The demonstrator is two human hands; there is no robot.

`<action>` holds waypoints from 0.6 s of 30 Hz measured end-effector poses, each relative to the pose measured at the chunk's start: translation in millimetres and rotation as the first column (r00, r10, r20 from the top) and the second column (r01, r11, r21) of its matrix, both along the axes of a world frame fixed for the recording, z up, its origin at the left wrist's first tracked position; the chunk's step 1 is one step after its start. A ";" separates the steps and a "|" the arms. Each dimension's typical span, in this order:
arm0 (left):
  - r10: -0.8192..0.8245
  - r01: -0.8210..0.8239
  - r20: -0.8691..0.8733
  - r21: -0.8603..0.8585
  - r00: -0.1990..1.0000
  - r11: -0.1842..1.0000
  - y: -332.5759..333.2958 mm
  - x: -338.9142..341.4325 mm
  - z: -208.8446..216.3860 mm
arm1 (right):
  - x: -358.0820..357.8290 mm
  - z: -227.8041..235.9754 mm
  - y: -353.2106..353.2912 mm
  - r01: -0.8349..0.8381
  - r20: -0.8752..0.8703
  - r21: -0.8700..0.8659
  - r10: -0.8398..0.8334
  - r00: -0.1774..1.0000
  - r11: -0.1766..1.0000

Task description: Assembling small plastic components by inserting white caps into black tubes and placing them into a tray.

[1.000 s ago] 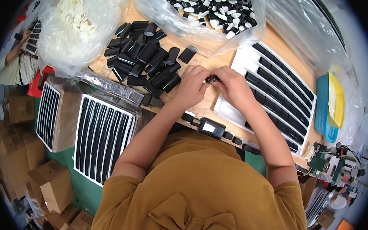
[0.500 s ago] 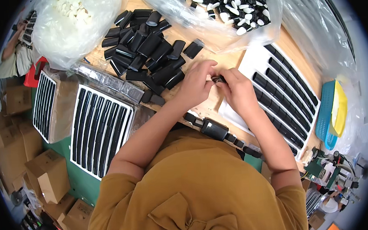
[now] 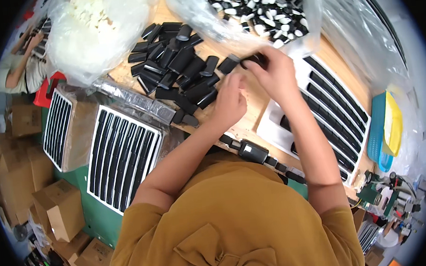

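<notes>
My right hand (image 3: pixel 274 74) is raised over the wooden table (image 3: pixel 251 118), its fingers closed on a small black plastic piece (image 3: pixel 254 59) near the mouth of a clear bag of black and white pieces (image 3: pixel 254 6). My left hand (image 3: pixel 230 99) hangs just below and to its left with curled fingers, at the right edge of a loose pile of black plastic pieces (image 3: pixel 180 71). Whether the left hand holds anything is hidden. A white tray with long black slots (image 3: pixel 331 113) lies under my right forearm.
A second clear bag with white pieces (image 3: pixel 94 28) sits at the back left. Two more slotted trays (image 3: pixel 121 155) (image 3: pixel 59 125) stand left of the table. A black device (image 3: pixel 252 151) lies at the near edge. Blue and yellow baskets (image 3: pixel 388 127) are at the right, cardboard boxes (image 3: pixel 57 211) on the floor, and another person (image 3: pixel 19 71) at the far left.
My hands, joined on a small piece over the table, have parted. The right hand moved up toward the bag with the black piece; the left stayed lower.
</notes>
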State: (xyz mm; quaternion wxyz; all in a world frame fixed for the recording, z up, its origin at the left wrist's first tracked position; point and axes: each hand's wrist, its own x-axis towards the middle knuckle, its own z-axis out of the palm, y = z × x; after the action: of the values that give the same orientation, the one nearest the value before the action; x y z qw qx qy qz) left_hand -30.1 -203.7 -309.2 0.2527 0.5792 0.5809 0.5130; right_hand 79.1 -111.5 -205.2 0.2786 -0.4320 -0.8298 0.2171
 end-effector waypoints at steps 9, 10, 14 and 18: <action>0.053 -0.012 -0.178 0.221 0.983 0.975 8.6 -12.3 -13.9 | -92.8 -18.6 13.6 -0.235 -0.437 -0.222 0.119 0.891 0.946; 0.032 -0.005 -0.138 0.194 0.990 0.981 5.4 -14.7 -13.9 | -78.8 -11.1 19.9 -0.151 -0.450 -0.150 0.069 0.891 0.977; -0.017 0.010 0.079 0.080 0.997 0.997 -0.3 -11.6 5.6 | 31.7 -22.5 101.0 0.317 -0.570 0.051 -0.233 0.788 0.947; -0.013 0.000 0.050 0.239 0.999 0.971 36.0 -8.7 30.6 | 135.1 -55.3 146.6 0.645 0.110 0.159 -0.663 0.741 0.747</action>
State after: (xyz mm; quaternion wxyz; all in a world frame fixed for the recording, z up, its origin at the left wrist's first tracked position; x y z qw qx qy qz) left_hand -38.7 -167.7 -278.6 0.1976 0.5940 0.5065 0.5929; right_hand 214.3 35.2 -260.5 0.2933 -0.6958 -0.6552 0.0242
